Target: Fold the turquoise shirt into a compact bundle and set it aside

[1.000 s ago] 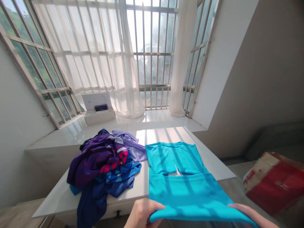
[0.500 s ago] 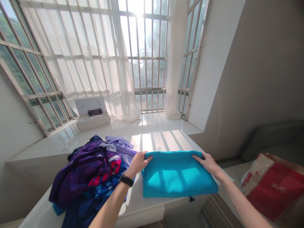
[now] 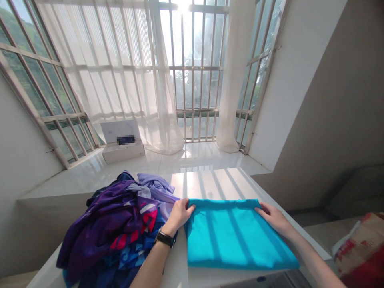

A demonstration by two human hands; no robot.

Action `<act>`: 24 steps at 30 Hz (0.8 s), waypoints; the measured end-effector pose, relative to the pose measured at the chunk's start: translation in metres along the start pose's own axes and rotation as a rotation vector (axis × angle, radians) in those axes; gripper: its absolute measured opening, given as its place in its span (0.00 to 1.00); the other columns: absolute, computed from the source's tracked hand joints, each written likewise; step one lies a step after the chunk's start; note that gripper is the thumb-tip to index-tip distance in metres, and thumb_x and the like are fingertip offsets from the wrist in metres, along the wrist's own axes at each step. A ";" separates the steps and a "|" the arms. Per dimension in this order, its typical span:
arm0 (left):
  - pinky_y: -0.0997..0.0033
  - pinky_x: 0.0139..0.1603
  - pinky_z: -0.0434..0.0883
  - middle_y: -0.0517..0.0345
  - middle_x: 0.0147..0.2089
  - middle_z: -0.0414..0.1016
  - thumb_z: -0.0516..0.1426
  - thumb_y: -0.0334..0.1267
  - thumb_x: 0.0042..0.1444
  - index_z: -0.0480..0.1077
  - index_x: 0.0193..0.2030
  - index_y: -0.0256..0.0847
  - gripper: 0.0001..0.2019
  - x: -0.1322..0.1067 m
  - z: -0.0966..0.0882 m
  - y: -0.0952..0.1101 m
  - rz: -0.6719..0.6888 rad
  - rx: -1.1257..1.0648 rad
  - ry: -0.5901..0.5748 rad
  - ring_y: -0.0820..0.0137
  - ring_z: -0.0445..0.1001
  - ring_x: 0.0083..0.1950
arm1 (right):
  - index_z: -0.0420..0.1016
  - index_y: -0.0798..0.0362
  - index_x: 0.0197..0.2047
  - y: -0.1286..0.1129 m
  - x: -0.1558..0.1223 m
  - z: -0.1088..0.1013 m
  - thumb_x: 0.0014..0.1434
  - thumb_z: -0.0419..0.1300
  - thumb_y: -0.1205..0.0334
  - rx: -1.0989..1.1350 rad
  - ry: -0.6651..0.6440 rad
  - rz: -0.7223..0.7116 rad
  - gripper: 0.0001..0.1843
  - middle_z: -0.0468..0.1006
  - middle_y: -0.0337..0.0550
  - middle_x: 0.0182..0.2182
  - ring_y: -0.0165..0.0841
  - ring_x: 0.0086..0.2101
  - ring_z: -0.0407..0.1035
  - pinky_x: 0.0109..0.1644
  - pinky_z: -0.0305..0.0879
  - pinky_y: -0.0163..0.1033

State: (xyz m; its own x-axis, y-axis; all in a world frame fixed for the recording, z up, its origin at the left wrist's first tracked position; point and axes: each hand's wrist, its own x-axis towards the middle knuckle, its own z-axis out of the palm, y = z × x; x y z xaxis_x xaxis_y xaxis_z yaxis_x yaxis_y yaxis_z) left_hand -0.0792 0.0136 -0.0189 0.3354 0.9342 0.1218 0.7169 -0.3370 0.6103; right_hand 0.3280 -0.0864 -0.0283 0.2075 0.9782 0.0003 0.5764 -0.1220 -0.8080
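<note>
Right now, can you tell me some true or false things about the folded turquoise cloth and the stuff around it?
1. The left hand and right hand both touch the folded turquoise cloth. True.
2. The black wristband is on the right arm. False: the wristband is on the left.
3. The rumpled purple-and-blue clothes pile lies left of the cloth. True.
4. The white rectangular box stands on the floor. False: the box is on the glossy white windowsill.
</note>
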 end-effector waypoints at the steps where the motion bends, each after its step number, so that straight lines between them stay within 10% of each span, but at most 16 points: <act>1: 0.72 0.32 0.59 0.62 0.26 0.71 0.60 0.38 0.62 0.73 0.29 0.38 0.11 -0.001 -0.001 0.000 -0.012 0.012 0.007 0.70 0.70 0.31 | 0.82 0.50 0.42 0.001 0.003 0.000 0.51 0.59 0.31 -0.012 -0.006 0.009 0.32 0.87 0.52 0.40 0.52 0.43 0.80 0.47 0.75 0.49; 15: 0.69 0.39 0.68 0.51 0.38 0.82 0.56 0.41 0.64 0.77 0.39 0.42 0.10 -0.017 -0.015 0.009 -0.122 0.198 -0.011 0.62 0.81 0.42 | 0.78 0.47 0.35 0.026 0.028 0.004 0.53 0.48 0.23 -0.401 0.060 0.095 0.36 0.84 0.50 0.31 0.50 0.37 0.80 0.39 0.73 0.48; 20: 0.64 0.48 0.72 0.45 0.48 0.80 0.56 0.35 0.61 0.71 0.59 0.38 0.19 -0.024 -0.022 0.015 -0.075 0.224 0.003 0.56 0.79 0.50 | 0.73 0.56 0.58 0.033 0.015 0.015 0.51 0.48 0.25 -0.529 0.243 -0.004 0.48 0.81 0.67 0.52 0.63 0.53 0.75 0.52 0.74 0.63; 24: 0.57 0.59 0.70 0.44 0.58 0.75 0.56 0.32 0.61 0.66 0.65 0.40 0.24 -0.031 -0.016 0.025 0.183 0.217 0.085 0.54 0.73 0.58 | 0.70 0.50 0.63 0.057 -0.028 0.068 0.54 0.48 0.28 -0.604 0.359 -0.117 0.45 0.72 0.67 0.64 0.68 0.65 0.62 0.60 0.66 0.74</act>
State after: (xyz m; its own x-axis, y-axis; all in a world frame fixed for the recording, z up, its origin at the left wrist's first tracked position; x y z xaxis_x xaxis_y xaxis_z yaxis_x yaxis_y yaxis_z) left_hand -0.0811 -0.0218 0.0054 0.4250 0.8590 0.2853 0.7663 -0.5093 0.3917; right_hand 0.3013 -0.1098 -0.1149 0.3048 0.8876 0.3454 0.9265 -0.1924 -0.3233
